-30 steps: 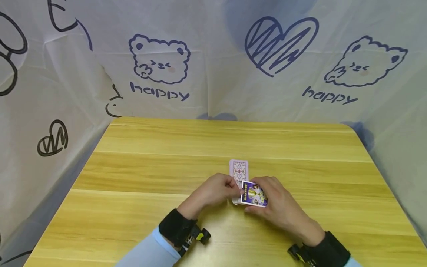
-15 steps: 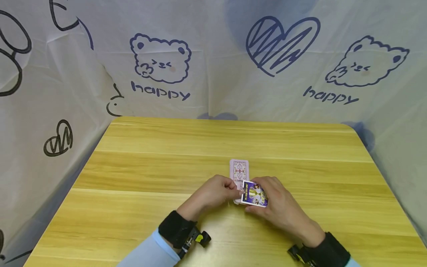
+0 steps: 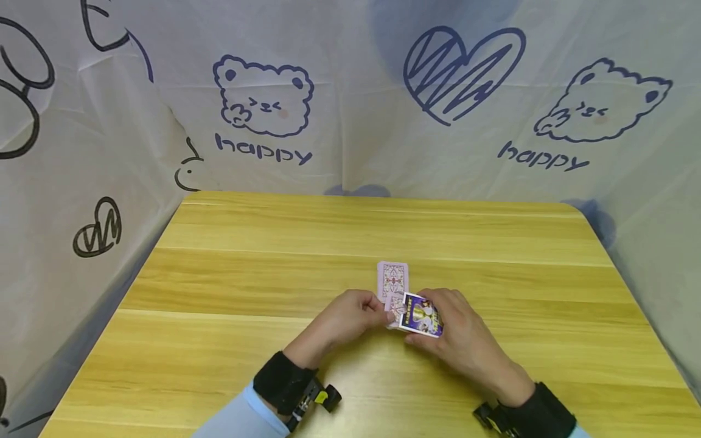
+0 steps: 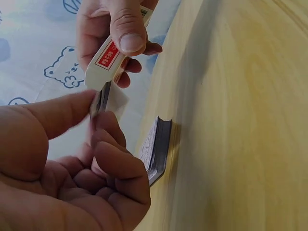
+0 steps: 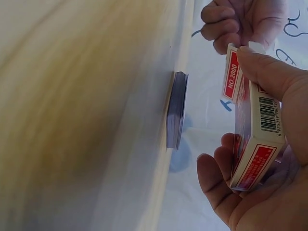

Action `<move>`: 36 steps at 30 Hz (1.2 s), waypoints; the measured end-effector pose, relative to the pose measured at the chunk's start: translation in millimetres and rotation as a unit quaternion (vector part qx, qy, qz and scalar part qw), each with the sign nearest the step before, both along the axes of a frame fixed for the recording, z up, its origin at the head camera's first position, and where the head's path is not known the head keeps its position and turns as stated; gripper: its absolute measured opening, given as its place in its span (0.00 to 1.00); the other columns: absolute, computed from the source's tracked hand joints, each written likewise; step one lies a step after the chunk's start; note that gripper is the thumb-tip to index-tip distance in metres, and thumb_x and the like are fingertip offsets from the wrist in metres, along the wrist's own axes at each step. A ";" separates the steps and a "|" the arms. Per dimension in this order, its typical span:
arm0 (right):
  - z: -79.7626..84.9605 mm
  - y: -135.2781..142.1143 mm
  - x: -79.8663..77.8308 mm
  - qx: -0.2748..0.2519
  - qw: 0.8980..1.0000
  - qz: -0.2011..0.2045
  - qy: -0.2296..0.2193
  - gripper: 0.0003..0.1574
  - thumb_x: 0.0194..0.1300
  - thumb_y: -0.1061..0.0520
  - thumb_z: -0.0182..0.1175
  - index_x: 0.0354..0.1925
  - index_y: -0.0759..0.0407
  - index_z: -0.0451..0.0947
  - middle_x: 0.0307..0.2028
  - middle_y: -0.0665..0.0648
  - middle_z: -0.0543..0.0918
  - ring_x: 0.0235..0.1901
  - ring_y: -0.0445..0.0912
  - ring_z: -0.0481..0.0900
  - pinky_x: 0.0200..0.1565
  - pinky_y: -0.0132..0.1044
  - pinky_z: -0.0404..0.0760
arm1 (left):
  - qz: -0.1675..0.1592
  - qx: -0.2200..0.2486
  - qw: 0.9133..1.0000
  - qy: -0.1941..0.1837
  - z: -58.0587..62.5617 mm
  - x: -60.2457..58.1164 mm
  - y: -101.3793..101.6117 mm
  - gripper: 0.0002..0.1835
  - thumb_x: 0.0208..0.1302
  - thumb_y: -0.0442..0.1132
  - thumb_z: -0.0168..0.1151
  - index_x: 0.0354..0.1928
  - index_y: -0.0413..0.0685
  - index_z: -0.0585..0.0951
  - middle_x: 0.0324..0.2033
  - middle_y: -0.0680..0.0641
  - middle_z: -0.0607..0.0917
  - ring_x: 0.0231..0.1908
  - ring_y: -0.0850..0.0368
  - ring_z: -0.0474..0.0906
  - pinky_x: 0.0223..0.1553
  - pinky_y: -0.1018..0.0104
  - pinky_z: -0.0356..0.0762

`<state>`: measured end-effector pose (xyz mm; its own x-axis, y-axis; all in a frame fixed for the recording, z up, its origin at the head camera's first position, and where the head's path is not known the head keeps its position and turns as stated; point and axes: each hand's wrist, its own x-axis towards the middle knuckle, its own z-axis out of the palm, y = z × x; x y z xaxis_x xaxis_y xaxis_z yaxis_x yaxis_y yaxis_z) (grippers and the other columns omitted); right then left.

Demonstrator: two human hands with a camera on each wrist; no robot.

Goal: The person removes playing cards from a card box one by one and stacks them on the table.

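Note:
My right hand (image 3: 465,334) grips a playing card box (image 3: 423,315) with a purple-blue picture face; its barcode side (image 5: 267,113) and a flap (image 5: 231,74) marked NO.2000 show in the right wrist view. My left hand (image 3: 350,317) pinches several playing cards (image 4: 100,100) between thumb and forefinger. They stick partly out of the box's left end, and their patterned back shows from above. A stack of playing cards (image 3: 392,277) with pinkish patterned backs lies on the table just beyond the hands. How many cards are inside the box is hidden.
The wood-grain table (image 3: 246,274) reaches well out to both sides of the hands. A pale cloth (image 3: 350,109) with drawn bears and hearts hangs behind it and along the sides.
The left hand has drawn slightly left, and the box has shifted a little right. More of the pinched cards shows between them. The stack on the table stays put.

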<state>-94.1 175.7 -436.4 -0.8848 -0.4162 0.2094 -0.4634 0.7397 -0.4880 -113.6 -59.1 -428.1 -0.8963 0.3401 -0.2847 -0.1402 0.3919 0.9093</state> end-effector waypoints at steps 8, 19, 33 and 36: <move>-2.3 1.4 0.2 -0.006 1.000 -0.010 0.003 0.50 0.46 0.35 0.74 0.60 0.55 0.68 0.54 0.57 0.76 0.51 0.48 0.72 0.49 0.50 0.76 | 0.047 0.040 0.998 -0.015 -0.1 3.0 -4.0 0.08 0.65 0.42 0.62 0.31 0.47 0.83 0.22 0.44 0.79 0.18 0.60 0.67 0.18 0.69 0.62; -5.0 4.7 -1.5 -0.010 0.999 -0.030 0.005 0.48 0.47 0.33 0.72 0.59 0.54 0.69 0.53 0.56 0.77 0.50 0.49 0.72 0.47 0.50 0.76 | 0.077 0.055 0.995 0.008 -1.5 2.7 -0.3 0.11 0.63 0.46 0.64 0.30 0.47 0.84 0.29 0.37 0.83 0.20 0.60 0.70 0.19 0.70 0.64; 1.9 27.0 -8.6 0.006 0.998 -0.061 -0.003 0.50 0.47 0.35 0.73 0.60 0.58 0.68 0.51 0.60 0.77 0.46 0.52 0.73 0.44 0.51 0.76 | 0.149 0.027 0.987 0.045 13.4 -33.1 -19.5 0.10 0.68 0.44 0.59 0.36 0.47 0.84 0.33 0.43 0.82 0.29 0.53 0.72 0.27 0.66 0.68; 3.3 33.6 -10.3 0.007 0.998 -0.065 -0.001 0.50 0.47 0.35 0.73 0.60 0.59 0.68 0.51 0.61 0.76 0.46 0.52 0.73 0.43 0.52 0.76 | 0.112 -0.037 0.991 0.059 21.6 -49.3 -26.8 0.09 0.68 0.46 0.60 0.35 0.50 0.84 0.34 0.48 0.83 0.33 0.53 0.73 0.32 0.63 0.70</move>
<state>-104.4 209.3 -433.1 -0.9322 -0.3003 0.2018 -0.3614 0.8007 -0.4778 -163.0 -85.9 -406.5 -0.9755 0.1113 -0.1900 -0.1252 0.4297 0.8943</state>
